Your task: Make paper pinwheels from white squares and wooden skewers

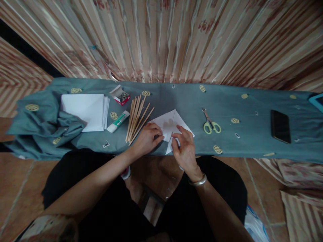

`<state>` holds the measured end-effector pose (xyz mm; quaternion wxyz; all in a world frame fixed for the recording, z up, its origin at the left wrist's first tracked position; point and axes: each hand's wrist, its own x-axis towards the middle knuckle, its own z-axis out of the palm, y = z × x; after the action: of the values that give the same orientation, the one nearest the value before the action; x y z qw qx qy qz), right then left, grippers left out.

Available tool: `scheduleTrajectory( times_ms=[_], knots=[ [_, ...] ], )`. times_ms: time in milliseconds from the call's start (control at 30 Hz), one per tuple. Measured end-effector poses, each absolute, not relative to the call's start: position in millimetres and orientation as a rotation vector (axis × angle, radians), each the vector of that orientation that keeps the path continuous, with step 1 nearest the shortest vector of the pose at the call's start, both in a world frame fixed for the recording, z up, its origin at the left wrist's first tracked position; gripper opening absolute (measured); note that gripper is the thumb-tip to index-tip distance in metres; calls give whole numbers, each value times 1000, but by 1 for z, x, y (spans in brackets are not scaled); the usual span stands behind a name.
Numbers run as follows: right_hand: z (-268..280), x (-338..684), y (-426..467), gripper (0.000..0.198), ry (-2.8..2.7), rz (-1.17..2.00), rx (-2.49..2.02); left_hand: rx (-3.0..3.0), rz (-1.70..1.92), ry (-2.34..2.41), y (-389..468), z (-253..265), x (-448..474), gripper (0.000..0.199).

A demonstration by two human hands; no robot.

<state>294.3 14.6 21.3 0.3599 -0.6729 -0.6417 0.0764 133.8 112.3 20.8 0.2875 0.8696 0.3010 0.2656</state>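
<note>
No readable text anywhere, tube (118,121) and red box (125,101) included.

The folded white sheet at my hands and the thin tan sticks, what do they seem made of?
Folded white sheet: likely paper, matte, with straight edges and a crease.
Thin tan sticks: probably wood or bamboo, dull-finished, by their even straw colour.

A: What sort of place is it?
B: A room in a home, most likely.
A: What shows that?
B: Mainly the striped curtain (166,40) with reddish printed motifs, hanging in folds across twelve o'clock.
A: And the tabletop (227,101)?
B: Long and narrow, under a grey-green cloth (176,92) with yellow oval prints, bunched loosely at nine o'clock. It looks like household fabric.
A: Underfoot?
B: A brown tiled floor (15,188) with pale joints, seen at four and eight o'clock.
A: Anything personal?
B: A dark phone (280,126) lying at three o'clock.
</note>
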Motion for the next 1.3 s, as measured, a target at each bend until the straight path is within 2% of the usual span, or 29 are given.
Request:
scheduleTrajectory(
  times_ms=[400,1300],
  knots=[
    [17,294,12,32,-1701,213,-1705,2356,663,832,114,22,135,10],
    [14,291,15,33,-1769,116,-1721,2407,534,837,118,30,138,10]
  ],
)
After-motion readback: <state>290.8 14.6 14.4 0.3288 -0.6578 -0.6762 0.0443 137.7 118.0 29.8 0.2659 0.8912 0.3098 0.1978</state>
